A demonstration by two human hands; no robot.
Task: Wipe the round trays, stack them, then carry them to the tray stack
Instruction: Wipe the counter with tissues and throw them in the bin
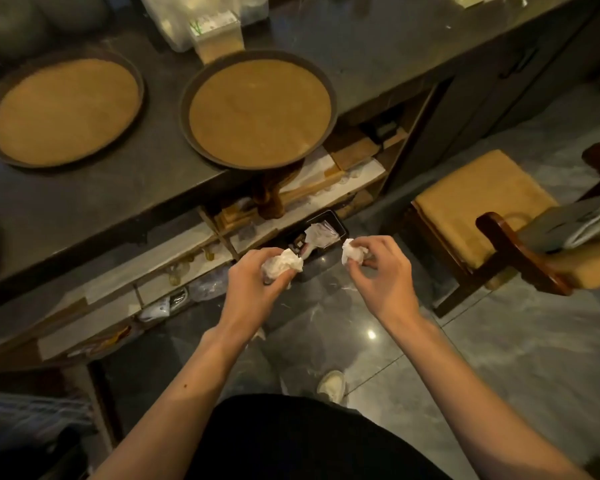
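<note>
Two round trays with dark rims and tan liners lie side by side on the dark counter (pixel 84 202). The left tray (pixel 65 110) lies fully on the counter; the right tray (pixel 258 109) overhangs the counter's front edge. My left hand (pixel 257 282) is closed around a crumpled white tissue (pixel 283 263). My right hand (pixel 381 271) pinches a smaller white tissue wad (pixel 352 252). Both hands are held low over the floor, just above a small black bin (pixel 321 237) that has paper in it.
Open shelves (pixel 187 258) under the counter hold boxes and packets. A wooden stool with a tan cushion (pixel 478 209) stands at the right with grey cloth on it. Clear plastic containers (pixel 201 22) sit at the back of the counter. My shoe (pixel 331 386) rests on the glossy tile floor.
</note>
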